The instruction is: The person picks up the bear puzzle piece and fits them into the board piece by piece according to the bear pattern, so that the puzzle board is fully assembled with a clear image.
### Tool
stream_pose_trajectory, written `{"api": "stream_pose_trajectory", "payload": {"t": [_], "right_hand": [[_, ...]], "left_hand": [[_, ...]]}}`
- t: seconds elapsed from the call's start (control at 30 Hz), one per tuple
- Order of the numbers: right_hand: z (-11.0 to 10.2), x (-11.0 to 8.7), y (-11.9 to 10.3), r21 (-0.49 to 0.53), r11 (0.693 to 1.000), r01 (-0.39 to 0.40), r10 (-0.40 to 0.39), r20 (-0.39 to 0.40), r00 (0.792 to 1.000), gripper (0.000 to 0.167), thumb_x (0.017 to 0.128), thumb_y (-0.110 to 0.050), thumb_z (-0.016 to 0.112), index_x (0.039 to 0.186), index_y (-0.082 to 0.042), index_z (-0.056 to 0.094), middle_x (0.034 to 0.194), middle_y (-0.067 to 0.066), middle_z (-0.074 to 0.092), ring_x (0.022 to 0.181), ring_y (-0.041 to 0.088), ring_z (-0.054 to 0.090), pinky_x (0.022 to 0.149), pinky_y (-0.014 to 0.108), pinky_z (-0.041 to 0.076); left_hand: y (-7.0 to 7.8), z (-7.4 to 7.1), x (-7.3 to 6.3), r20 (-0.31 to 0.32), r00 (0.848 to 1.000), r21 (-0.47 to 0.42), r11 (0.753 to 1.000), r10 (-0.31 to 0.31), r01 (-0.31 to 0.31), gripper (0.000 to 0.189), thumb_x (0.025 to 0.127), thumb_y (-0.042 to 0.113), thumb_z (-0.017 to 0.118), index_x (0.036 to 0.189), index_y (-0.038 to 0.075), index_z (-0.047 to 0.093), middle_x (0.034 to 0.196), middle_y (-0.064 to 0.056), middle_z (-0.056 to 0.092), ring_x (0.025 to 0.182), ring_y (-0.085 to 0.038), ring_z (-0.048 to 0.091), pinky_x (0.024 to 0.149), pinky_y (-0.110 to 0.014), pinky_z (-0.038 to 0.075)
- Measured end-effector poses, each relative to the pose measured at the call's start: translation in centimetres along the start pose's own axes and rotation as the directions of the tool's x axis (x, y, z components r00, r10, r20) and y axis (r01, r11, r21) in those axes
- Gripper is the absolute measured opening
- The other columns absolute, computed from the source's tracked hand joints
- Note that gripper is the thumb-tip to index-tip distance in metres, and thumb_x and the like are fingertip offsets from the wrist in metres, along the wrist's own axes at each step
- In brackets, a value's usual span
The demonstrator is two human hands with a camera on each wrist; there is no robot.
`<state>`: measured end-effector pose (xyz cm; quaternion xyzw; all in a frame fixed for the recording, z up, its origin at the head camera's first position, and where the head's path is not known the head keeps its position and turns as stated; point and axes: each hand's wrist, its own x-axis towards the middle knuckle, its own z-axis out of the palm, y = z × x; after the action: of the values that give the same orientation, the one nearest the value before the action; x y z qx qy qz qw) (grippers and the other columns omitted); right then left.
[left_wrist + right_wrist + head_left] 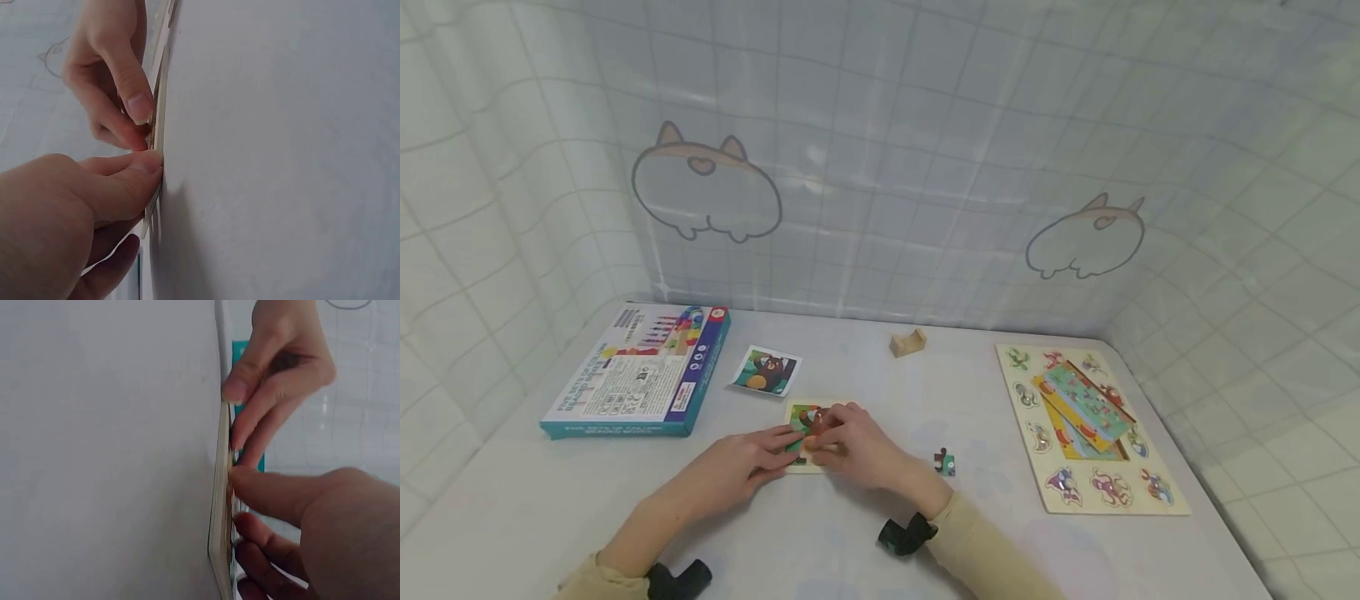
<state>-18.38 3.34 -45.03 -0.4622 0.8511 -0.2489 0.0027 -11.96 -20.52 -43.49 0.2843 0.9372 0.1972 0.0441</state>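
The left hand pinches the rectangular pale-wood bear puzzle, probably light, stiff, best edge-held; right hand's grasp unclear.

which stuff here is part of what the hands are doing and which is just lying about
Seemingly part of the job:
bear jigsaw board, being worked on
loose jigsaw piece to its right
bear picture card, probably the reference

Apparently just lying about:
teal-edged toy box
notched wooden block
animal puzzle board
two picture panels lying on it
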Motion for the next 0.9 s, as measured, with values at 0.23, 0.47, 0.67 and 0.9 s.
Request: {"api": "stream_pose_trajectory", "payload": {"t": [0.23,0.47,0.67,0.9], "right_hand": [[-0.9,-0.1,0.7,0.008,0.991,-0.13,0.13,-0.028,0.991,0.023,0.092,-0.016,0.074,0.115,-0.014,0.077,0.097,-0.002,0.063,0.083,0.009,0.046,0.07,0.015,0.037],[-1.2,-0.1,0.9,-0.024,0.991,-0.133,0.133,-0.017,0.991,0.022,0.092,-0.018,0.074,0.112,-0.012,0.078,0.096,-0.002,0.063,0.083,0.009,0.047,0.071,0.016,0.038],[-1.6,-0.3,1.0,-0.04,0.991,-0.128,0.128,-0.008,0.992,0.022,0.091,-0.018,0.075,0.112,-0.011,0.078,0.094,-0.002,0.063,0.081,0.009,0.046,0.07,0.016,0.037],[-1.7,-0.3,1.3,-0.011,0.993,-0.119,0.119,-0.011,0.993,0.023,0.09,-0.017,0.076,0.111,-0.01,0.078,0.093,-0.001,0.063,0.079,0.009,0.044,0.067,0.015,0.034]], "left_hand": [[0.3,0.1,0.2,0.012,1.0,0.008,1.0,-0.015,0.015,0.034,0.096,0.018,0.067,0.129,0.013,0.068,0.146,-0.001,0.057,0.136,-0.029,0.052,0.104,-0.05,0.049],[0.3,0.3,0.3,0.007,1.0,-0.039,0.999,-0.021,0.022,0.033,0.096,0.016,0.067,0.129,0.015,0.069,0.144,0.003,0.058,0.135,-0.027,0.053,0.104,-0.049,0.049],[0.2,0.6,0.3,0.014,0.999,-0.085,0.996,-0.031,0.032,0.035,0.097,0.016,0.065,0.133,0.016,0.066,0.146,0.002,0.056,0.136,-0.027,0.052,0.104,-0.049,0.049],[-0.1,0.9,0.4,0.02,0.998,-0.139,0.988,-0.058,0.06,0.036,0.098,0.017,0.064,0.134,0.017,0.065,0.147,0.002,0.055,0.137,-0.027,0.051,0.104,-0.05,0.048]]}}
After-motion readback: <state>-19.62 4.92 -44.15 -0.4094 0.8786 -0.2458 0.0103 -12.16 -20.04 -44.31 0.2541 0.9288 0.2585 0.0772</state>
